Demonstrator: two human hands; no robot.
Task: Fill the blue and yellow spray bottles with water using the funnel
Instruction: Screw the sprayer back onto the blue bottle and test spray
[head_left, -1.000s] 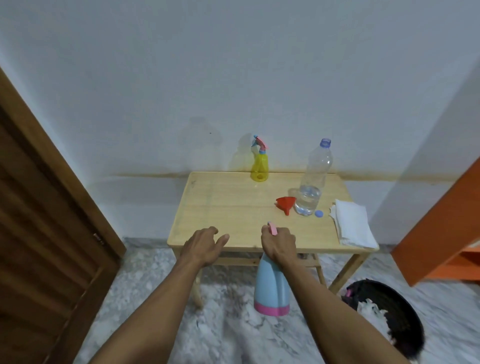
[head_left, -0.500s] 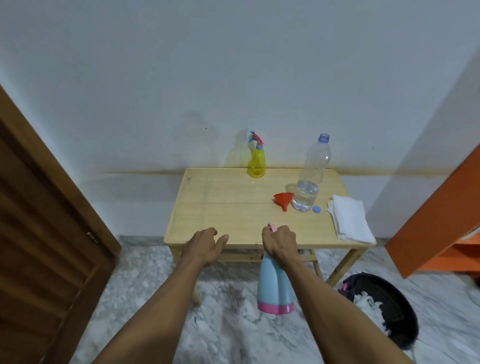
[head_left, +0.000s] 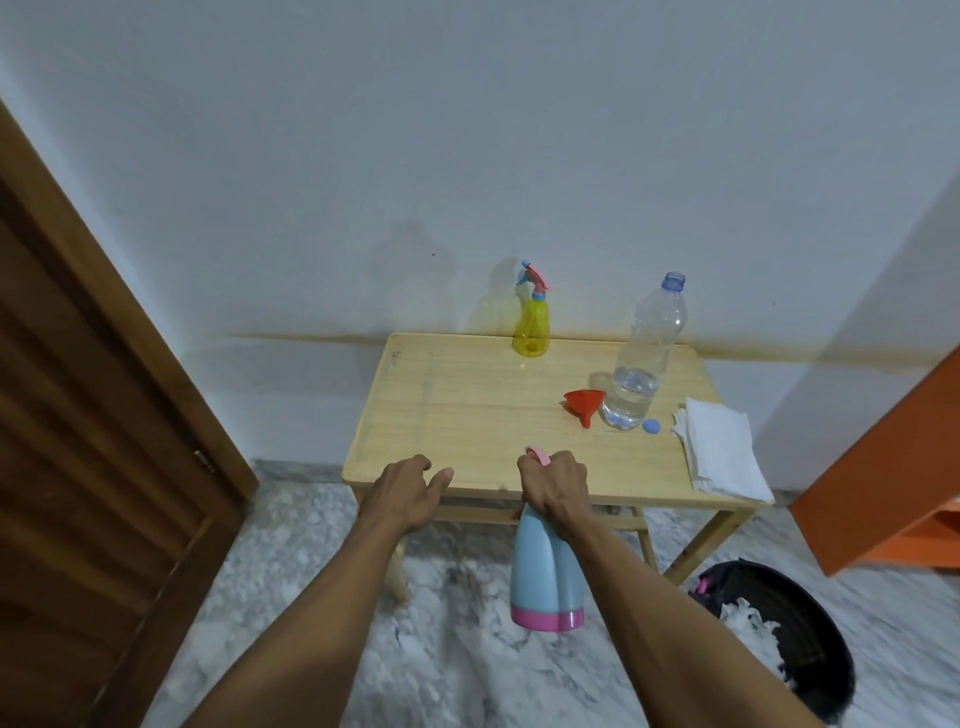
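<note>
My right hand (head_left: 555, 486) grips the pink spray head of the blue spray bottle (head_left: 545, 566), which hangs in the air in front of the table's near edge. My left hand (head_left: 408, 491) hovers beside it with loosely curled fingers and holds nothing. The yellow spray bottle (head_left: 532, 325) stands at the back of the wooden table (head_left: 467, 410). A red funnel (head_left: 585, 404) lies on its side next to a clear water bottle (head_left: 644, 358), uncapped and about a quarter full. Its blue cap (head_left: 651, 426) lies on the table beside it.
A folded white cloth (head_left: 719, 449) lies at the table's right end. A black bin (head_left: 779, 639) with white scraps stands on the marble floor at the right. A brown door (head_left: 93, 441) is at the left, an orange panel (head_left: 893, 467) at the right.
The view has drawn slightly back and shifted, so the table sits a bit further right. Both hands keep their pose, the right still holding the blue bottle.
</note>
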